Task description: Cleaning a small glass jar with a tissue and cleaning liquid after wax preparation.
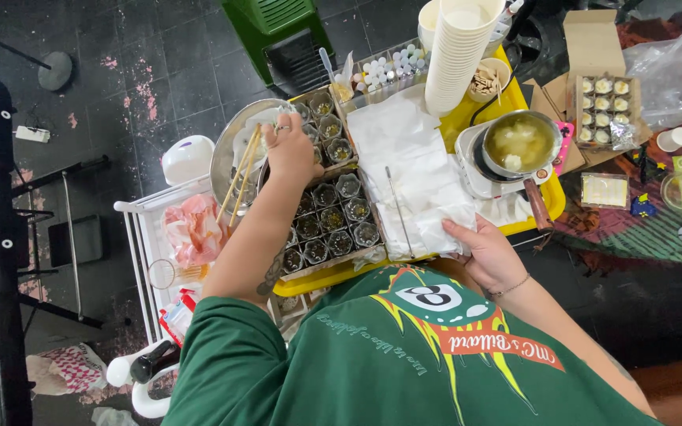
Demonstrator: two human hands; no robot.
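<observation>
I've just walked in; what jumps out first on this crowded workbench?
Probably the tall stack of cream paper cups at the top, beside a steel pot of yellowish liquid on a white hotplate. Below them, rows of small glass cups fill the yellow tray, where the left hand grips thin wooden sticks.

The left hand (292, 150) is stretched far forward on a nearly straight, bare forearm, knuckles up, fingers curled shut in a pinching grip with a ring showing on one finger. A tattoo marks the forearm behind that grip. The right hand (489, 254) lies closer to the body, elbow bent, palm down, fingers spread flat and loose, a thin bracelet just behind it at the wrist.
</observation>
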